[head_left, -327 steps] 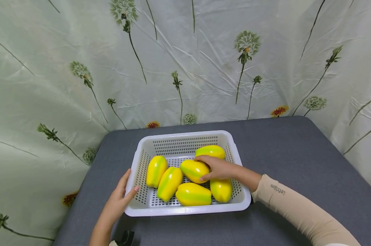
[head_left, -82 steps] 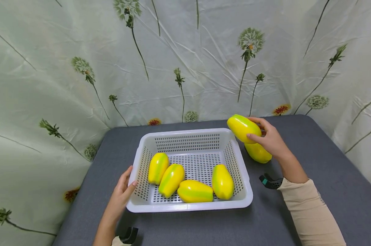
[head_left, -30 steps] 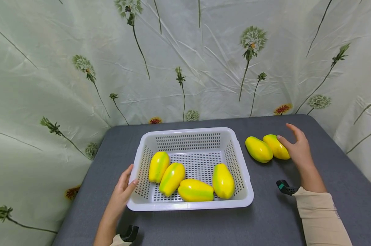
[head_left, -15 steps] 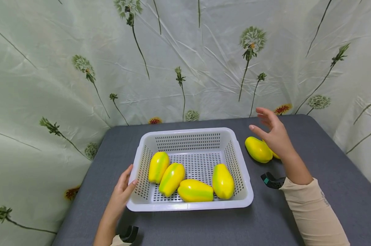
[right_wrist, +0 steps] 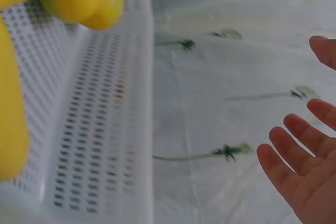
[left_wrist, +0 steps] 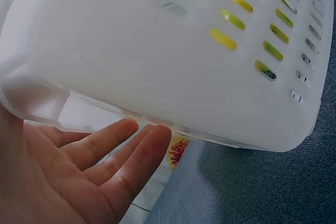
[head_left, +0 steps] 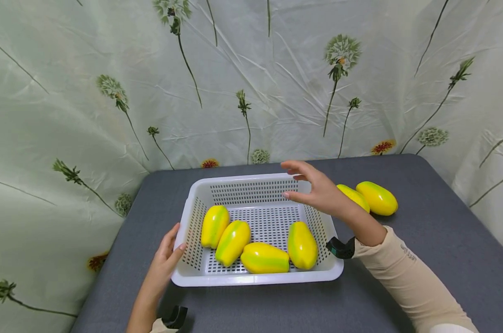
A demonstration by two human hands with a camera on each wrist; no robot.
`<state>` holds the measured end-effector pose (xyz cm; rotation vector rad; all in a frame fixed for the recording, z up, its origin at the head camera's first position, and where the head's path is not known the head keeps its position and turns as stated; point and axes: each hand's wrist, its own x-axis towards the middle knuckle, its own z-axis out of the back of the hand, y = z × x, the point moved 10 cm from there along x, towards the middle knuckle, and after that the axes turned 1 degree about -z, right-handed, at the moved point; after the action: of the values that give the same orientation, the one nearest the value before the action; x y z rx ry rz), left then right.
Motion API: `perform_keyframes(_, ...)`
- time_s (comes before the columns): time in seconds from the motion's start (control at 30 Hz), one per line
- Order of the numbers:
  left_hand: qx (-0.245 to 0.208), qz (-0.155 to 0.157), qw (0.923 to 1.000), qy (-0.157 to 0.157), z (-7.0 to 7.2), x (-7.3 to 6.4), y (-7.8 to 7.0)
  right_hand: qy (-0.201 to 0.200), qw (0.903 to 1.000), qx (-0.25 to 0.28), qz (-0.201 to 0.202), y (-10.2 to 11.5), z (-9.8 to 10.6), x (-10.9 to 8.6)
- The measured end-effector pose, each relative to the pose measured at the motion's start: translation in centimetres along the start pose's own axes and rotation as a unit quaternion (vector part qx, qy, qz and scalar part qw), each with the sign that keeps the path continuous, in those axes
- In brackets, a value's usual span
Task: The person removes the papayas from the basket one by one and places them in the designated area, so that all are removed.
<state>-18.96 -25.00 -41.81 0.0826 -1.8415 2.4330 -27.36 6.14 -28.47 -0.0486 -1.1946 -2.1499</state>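
We see four of the yellow fruit (head_left: 302,246) in the basket: two slanted side by side at the left, one crosswise along the front, one lengthwise at the right. Their rounded shape would let them roll, so the walls probably serve to keep them together. They are smooth and glossy, plump with a blunter end, bright yellow streaked with green. Two more fruit (head_left: 377,198) lie close together outside, perhaps so that each checks the other; our right forearm partly hides the nearer one.

The white basket (head_left: 255,279) sits flat, its walls and floor pierced with slots. Our left hand (head_left: 163,261) rests at its left side, fairly straight fingers on the outer wall and the thumb at the rim. This grip is loose, not closed round anything; we judge it is there to steady the basket.

Our right hand (head_left: 318,187) hangs above the back right corner, thumb and fingers well apart, its grip holding nothing; the gap looks suited to a fruit's girth.

Beneath is the grey-covered bench (head_left: 426,231), with a flower-printed curtain (head_left: 284,125) behind.
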Motion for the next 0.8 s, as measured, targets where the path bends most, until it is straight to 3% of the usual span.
perform_keyframes(0.2,0.001,0.000,1.0000,-0.001,0.1,0.0,0.1,0.080,0.9966,0.009,-0.018,-0.6,-3.9,0.5)
perform_keyframes(0.37,-0.007,0.001,1.0000,0.000,0.0,0.1,0.1,0.150,0.9882,0.016,-0.028,-1.1,-7.0,0.6)
perform_keyframes(0.8,-0.007,0.002,1.0000,0.003,0.0,0.0,0.1,0.329,0.9409,0.041,-0.070,-2.4,-14.2,-0.9)
